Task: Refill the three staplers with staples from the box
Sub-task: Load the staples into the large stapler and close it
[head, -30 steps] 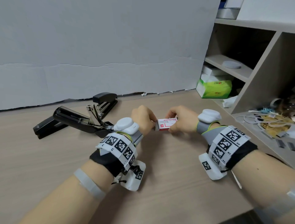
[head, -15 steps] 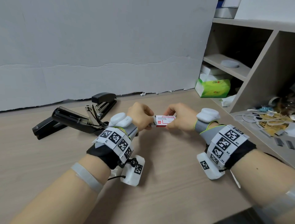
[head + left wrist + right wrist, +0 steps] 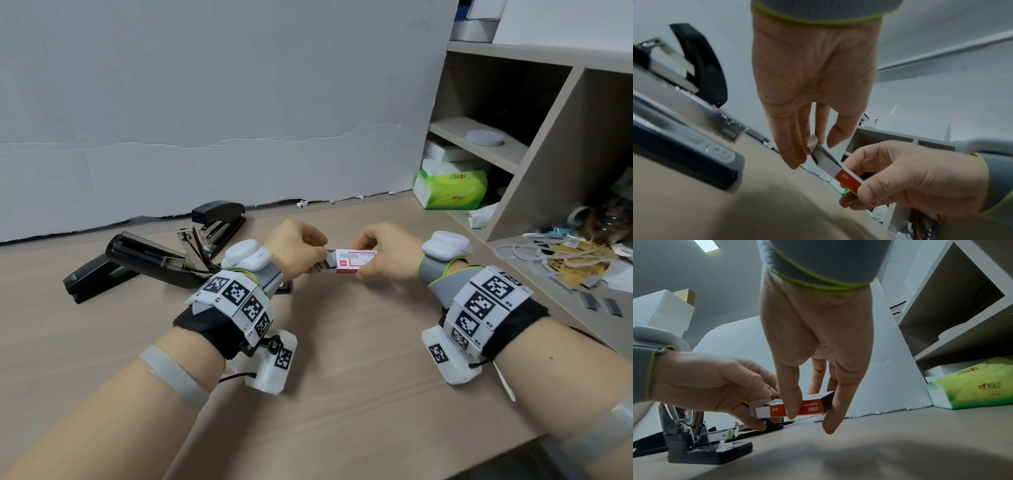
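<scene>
A small red-and-white staple box [image 3: 356, 263] is held above the wooden table [image 3: 342, 359] between both hands. My right hand [image 3: 368, 265] grips the outer sleeve [image 3: 797, 407] with thumb and fingers. My left hand [image 3: 320, 264] pinches the grey inner tray [image 3: 823, 156], which sticks partly out of the sleeve's left end [image 3: 847, 178]. Three black staplers lie clustered to the left: a back one [image 3: 219, 214], a big open one [image 3: 147, 255] with its metal magazine [image 3: 191, 246] exposed, and a flat one [image 3: 89, 282].
A white foam board [image 3: 205, 120] closes off the back. On the right stands a shelf unit [image 3: 548, 164] with a green tissue pack [image 3: 450, 190] at its foot. Tangled tags and cords [image 3: 568, 253] and loose staple strips [image 3: 599, 305] lie right of my right wrist.
The grey inner tray has slid out of the sleeve's left end as my left hand drew away leftward. The box sat shut between both hands a second ago.
</scene>
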### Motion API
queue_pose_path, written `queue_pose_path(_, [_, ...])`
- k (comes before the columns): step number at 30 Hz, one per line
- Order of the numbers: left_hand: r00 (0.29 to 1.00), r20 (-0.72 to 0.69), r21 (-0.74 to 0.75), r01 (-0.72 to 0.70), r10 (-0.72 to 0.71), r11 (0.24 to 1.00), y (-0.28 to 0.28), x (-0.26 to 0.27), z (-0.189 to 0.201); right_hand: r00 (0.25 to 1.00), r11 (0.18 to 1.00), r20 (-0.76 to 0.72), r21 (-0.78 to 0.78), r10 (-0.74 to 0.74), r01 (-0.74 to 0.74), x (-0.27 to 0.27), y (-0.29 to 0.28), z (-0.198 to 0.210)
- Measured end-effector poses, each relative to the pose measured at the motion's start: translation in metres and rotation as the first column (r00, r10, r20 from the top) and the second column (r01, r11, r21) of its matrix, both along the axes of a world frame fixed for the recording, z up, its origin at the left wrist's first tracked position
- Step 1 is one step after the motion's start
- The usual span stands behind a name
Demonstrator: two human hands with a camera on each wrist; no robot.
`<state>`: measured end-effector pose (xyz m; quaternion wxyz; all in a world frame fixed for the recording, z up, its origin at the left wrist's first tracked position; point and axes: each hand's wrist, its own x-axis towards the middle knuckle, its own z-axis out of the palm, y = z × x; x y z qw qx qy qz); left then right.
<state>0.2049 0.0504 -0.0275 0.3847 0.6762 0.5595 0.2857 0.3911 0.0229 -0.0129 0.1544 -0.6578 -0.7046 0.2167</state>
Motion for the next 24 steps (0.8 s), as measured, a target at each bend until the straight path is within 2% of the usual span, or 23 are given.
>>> queue_pose_path(4, [0.954,-0.293,0.187,0.119,-0.061,0.975,-0.009,0.002,0.008,1.0,1.0,-0.022,-0.012,-0.018,0.018,0.003,-0.001,0.0])
queue_pose_path(7, [0.923,-0.381,0.258,0.167,-0.058,0.952,-0.011,0.005,0.009,1.0,1.0,-0.025,-0.009,-0.012,0.012,0.003,-0.001,0.0])
queue_pose_path(18, [0.933,-0.3,0.156,0.251,-0.196,0.955,0.001,-0.007,0.006,1.0,1.0,-0.011,-0.002,-0.003,0.003,0.009,0.0,-0.005])
queue_pose_path(24, [0.944,-0.312,0.268,0.192,-0.103,0.944,0.004,-0.005,0.003,0.999,0.999,-0.032,-0.048,0.002,-0.003,0.009,0.005,-0.01])
